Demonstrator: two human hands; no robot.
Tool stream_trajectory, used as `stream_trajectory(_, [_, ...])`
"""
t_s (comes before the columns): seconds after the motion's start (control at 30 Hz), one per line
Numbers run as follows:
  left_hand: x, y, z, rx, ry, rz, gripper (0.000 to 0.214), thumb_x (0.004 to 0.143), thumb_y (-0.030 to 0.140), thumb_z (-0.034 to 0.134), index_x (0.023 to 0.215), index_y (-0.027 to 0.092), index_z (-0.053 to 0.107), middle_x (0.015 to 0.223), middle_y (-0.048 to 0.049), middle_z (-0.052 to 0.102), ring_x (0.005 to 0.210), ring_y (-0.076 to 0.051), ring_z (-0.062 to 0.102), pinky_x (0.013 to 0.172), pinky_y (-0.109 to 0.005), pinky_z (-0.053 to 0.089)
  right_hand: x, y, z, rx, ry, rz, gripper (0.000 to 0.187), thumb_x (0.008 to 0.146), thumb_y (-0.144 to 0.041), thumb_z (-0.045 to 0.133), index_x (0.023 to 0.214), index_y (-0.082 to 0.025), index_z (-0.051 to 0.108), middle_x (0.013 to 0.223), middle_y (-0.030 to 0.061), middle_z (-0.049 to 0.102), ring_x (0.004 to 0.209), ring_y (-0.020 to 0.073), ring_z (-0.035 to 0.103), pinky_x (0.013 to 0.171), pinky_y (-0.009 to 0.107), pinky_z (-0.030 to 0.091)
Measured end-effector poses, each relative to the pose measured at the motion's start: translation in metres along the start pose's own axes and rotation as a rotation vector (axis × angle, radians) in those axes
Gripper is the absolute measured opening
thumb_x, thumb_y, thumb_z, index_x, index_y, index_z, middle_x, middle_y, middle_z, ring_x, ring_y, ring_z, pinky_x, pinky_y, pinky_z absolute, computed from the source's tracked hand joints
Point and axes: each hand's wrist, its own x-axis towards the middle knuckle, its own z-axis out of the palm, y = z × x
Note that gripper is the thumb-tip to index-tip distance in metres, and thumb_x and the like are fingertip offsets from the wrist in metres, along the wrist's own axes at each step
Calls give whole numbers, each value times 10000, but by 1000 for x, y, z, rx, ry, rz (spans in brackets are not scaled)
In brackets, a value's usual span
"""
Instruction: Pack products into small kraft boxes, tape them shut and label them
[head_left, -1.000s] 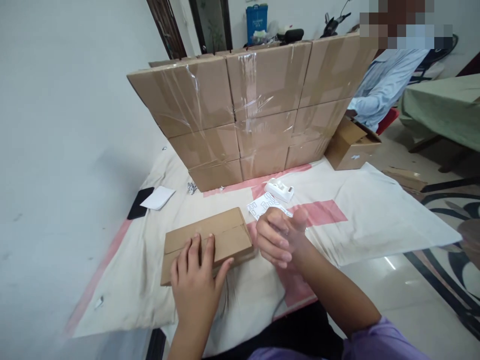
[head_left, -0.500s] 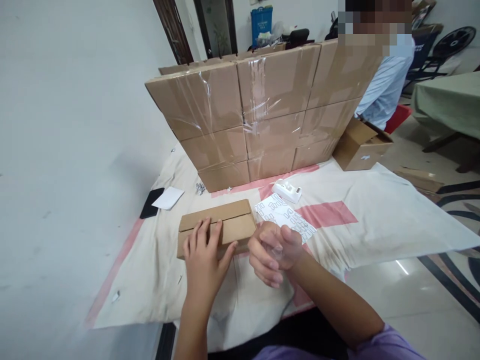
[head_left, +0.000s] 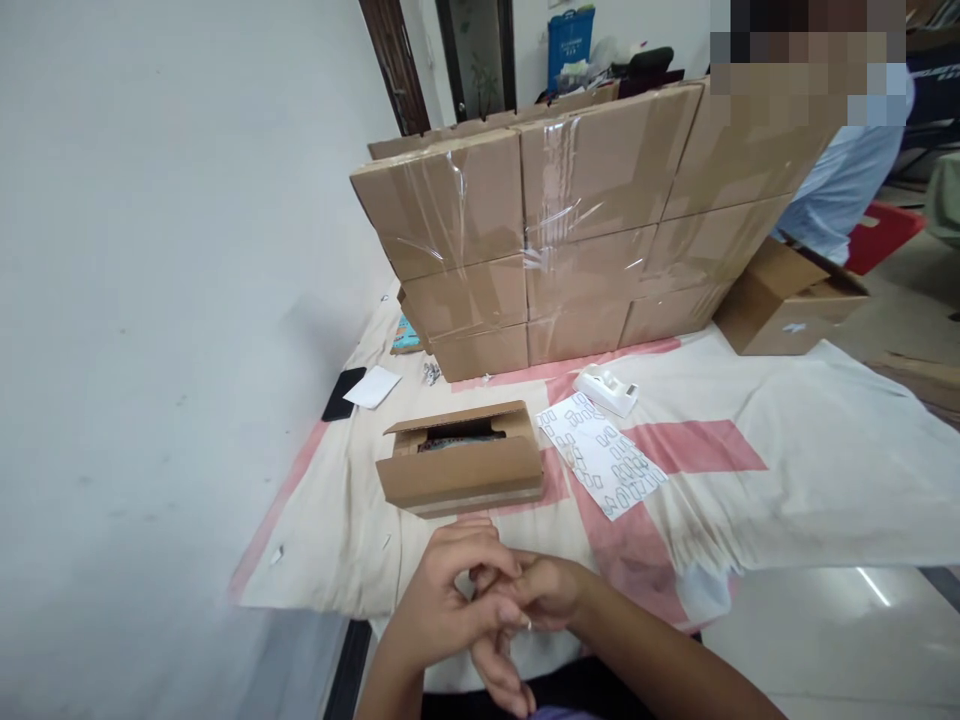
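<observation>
My left hand (head_left: pixel 461 590) and my right hand (head_left: pixel 525 600) are together near the table's front edge, in front of a small cardboard box (head_left: pixel 461 475). The fingers of both hands are bent and overlap. A tiny pale bit shows at the fingertips, too small to name; anything else between them is hidden. The box lies apart from both hands, with its top flaps standing up. Through the gap, something dark with a patterned edge shows inside.
A sheet printed with small outlines (head_left: pixel 600 455) and a white tape dispenser (head_left: pixel 606 390) lie right of the box. Behind stands a wall of taped cartons (head_left: pixel 585 200). A black flat object (head_left: pixel 343 394) and white paper (head_left: pixel 373 387) lie left. A person (head_left: pixel 855 190) is beyond the cartons.
My left hand has left the box and come back toward me, meeting my right hand, which has also moved nearer. The box flaps have risen. Clear film showed in my right hand before.
</observation>
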Motion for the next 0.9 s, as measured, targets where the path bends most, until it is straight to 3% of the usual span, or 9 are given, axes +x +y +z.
stream_trajectory(0.17, [-11,0,2,-125,-79,-32,337,919,517,671,798,216,763,570,-35,610,574,-153,541,585,-299,419,1,26,-4,96,-55,-3,624,663,-737,743,544,-184,480,639,110,665,707,272,693,633,401,590])
stream_trajectory(0.33, [-20,4,-3,-171,-172,0,239,936,430,675,838,242,785,615,-63,675,609,-167,595,614,-309,462,1,34,9,167,-41,-90,496,635,-582,831,601,-185,536,408,-46,453,476,184,586,623,356,547])
stream_trajectory(0.43, [-26,6,-4,-133,-201,-25,279,959,434,633,822,241,781,619,-72,664,623,-172,596,617,-313,463,-1,36,16,190,-47,-159,476,677,-527,826,587,-189,502,373,-83,385,384,127,494,602,319,526])
stream_trajectory(0.57, [-33,3,0,-127,-169,-40,413,992,514,528,792,222,740,600,-65,611,617,-173,562,617,-319,442,2,44,17,158,-73,-113,600,771,-584,762,502,-201,386,401,-23,464,442,179,587,576,330,536])
stream_trajectory(0.7, [-37,3,3,-115,-72,-14,462,1004,528,479,707,214,643,551,-30,517,584,-161,486,616,-322,413,14,46,21,75,-51,-78,627,800,-682,695,521,-180,444,518,71,622,474,197,629,436,267,480])
stream_trajectory(0.8, [-42,4,-5,-13,10,-25,378,1015,446,498,768,207,655,638,-41,587,678,-173,545,694,-325,443,18,27,37,8,114,-193,632,857,-693,639,554,-174,443,531,59,623,411,151,587,373,215,432])
stream_trajectory(0.9, [-54,4,-16,123,233,-179,317,1015,430,501,862,198,653,800,-66,649,812,-199,604,759,-326,466,13,-6,59,-207,411,-308,480,912,-518,684,669,-146,501,741,54,666,465,121,629,397,197,469])
